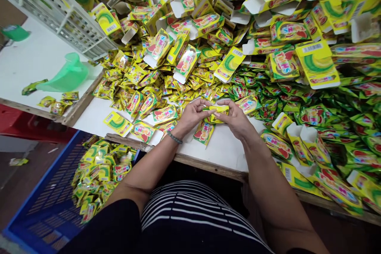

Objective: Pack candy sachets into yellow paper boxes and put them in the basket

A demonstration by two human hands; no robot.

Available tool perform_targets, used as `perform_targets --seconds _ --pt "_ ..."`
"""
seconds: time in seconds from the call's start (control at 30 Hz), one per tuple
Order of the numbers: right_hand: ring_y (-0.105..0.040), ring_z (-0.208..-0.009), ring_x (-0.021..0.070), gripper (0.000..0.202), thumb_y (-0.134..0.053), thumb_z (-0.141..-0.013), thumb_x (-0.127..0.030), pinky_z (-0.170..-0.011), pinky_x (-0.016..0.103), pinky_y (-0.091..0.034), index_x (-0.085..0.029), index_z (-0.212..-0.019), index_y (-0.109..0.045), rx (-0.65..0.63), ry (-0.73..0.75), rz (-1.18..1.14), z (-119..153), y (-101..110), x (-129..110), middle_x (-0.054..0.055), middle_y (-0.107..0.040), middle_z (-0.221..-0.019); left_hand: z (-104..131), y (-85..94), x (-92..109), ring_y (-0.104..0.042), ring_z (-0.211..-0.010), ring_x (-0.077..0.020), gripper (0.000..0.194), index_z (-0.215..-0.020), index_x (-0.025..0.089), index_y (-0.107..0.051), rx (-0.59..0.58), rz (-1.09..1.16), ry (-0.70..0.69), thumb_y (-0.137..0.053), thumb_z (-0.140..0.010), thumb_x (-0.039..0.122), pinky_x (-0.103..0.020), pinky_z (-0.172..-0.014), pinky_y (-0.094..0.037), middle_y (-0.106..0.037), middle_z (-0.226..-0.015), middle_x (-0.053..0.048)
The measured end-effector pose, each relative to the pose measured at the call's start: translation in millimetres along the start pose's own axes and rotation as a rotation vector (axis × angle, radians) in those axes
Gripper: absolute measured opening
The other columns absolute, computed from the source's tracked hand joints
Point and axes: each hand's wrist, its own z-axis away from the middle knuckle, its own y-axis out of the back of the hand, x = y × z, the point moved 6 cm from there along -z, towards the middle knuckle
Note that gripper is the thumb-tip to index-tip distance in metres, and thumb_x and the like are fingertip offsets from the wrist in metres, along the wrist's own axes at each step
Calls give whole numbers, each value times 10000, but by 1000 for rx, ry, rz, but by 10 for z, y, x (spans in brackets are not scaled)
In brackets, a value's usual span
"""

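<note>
Pack (219,116), yellow with a bit of green at its left end, sits between our two hands, above the front part of the white table (223,152). Our left hand (192,117) pinches it from one side and our right hand (237,121) from the other, thumbs and fingertips doing the gripping, palms well off it. Our fingers cover much of it, so we cannot tell whether it is a carton or a sachet.

To handle it well, we judge that a light, even pinch is best: thin card or film would likely crease if we squeezed. We should keep both thumbs level, work by feel at the ends, and let neither side twist against the other.

Just below our hands lies a carton (204,133), near enough to get knocked if we dip our wrists. More cartons lie to the left along the wooden edge (214,170), one with a white flap sticking out that could catch our left forearm. Ahead, yellow sachets (141,76) crowd close to our fingertips, with a loose pile of boxes (205,22) behind that might slide. Green sachets (315,115) bank up on our right. Farther left are a white rack (71,18) and a green scoop (67,77); below, a blue crate (47,194) holds filled-looking packs (99,170).
</note>
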Motion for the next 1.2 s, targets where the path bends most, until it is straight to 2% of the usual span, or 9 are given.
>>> perform_targets --seconds 0.2,0.37,0.57,0.73,0.83,0.93,1.07,1.13,1.2 --pt "-598 -646 161 378 -839 -558 -410 -662 319 -503 -207 -814 -650 -22 -26 -51 -29 30 -3 -8 -657 -715 49 60 57 -517 -541 -88 577 -1038 187 -521 12 -187 -14 -806 -632 482 -212 -576 -388 -561 -601 62" --pt "-579 -631 153 332 -772 -641 -425 -617 307 -491 -217 -864 -642 292 135 122 -57 280 -92 -11 -653 -740 253 -6 281 -633 -732 -195 597 -1172 159 -518 214 -1013 -39 -650 -772 582 -287 -699 -441 -671 -779 -50" --pt "-545 -597 140 325 -696 -738 -454 -572 274 -457 -231 -963 -624 283 184 204 -35 278 -160 -26 -602 -684 368 -384 77 -644 -937 -284 669 -1385 182 -440 -95 -1533 37 -645 -799 431 -330 -755 -462 -614 -1082 -150" --pt "-588 -696 165 325 -677 -737 -443 -679 312 -486 -221 -968 -625 322 250 219 -54 323 -187 11 -651 -805 306 11 279 -651 -910 -291 547 -1250 161 -582 234 -1564 139 -434 -896 551 -361 -774 -467 -628 -1034 -172" --pt "-610 -761 190 311 -673 -727 -429 -730 339 -488 -214 -947 -631 365 242 225 -61 353 -198 33 -670 -852 318 263 434 -649 -906 -316 642 -1037 88 -671 249 -1646 237 -339 -909 622 -386 -775 -468 -668 -916 -196" --pt "-607 -760 197 291 -685 -712 -416 -719 340 -487 -211 -914 -642 387 235 257 -51 364 -231 27 -670 -807 322 290 537 -609 -1052 -328 507 -1058 81 -670 41 -1772 116 -498 -883 524 -410 -885 -449 -657 -1089 -216" --pt "-612 -749 199 298 -705 -693 -413 -723 348 -490 -207 -901 -650 380 218 267 -47 356 -225 21 -672 -780 399 22 400 -358 -1375 -300 573 -1314 195 -536 -583 -1759 -167 -687 -766 268 -424 -1105 -285 -505 -1419 -124" --pt "-624 -757 208 318 -714 -685 -438 -740 363 -494 -208 -896 -653 367 209 259 -56 352 -197 25 -680 -783 429 -39 309 -430 -1314 -275 483 -1251 209 -578 -764 -1728 -155 -657 -775 199 -408 -1077 -313 -596 -1300 -101" --pt "-633 -768 215 338 -720 -681 -465 -747 374 -500 -208 -891 -656 357 213 243 -69 358 -172 31 -689 -796 399 -38 282 -559 -1124 -259 283 -1081 168 -648 -774 -1721 -114 -615 -800 182 -365 -957 -397 -664 -1087 -114"
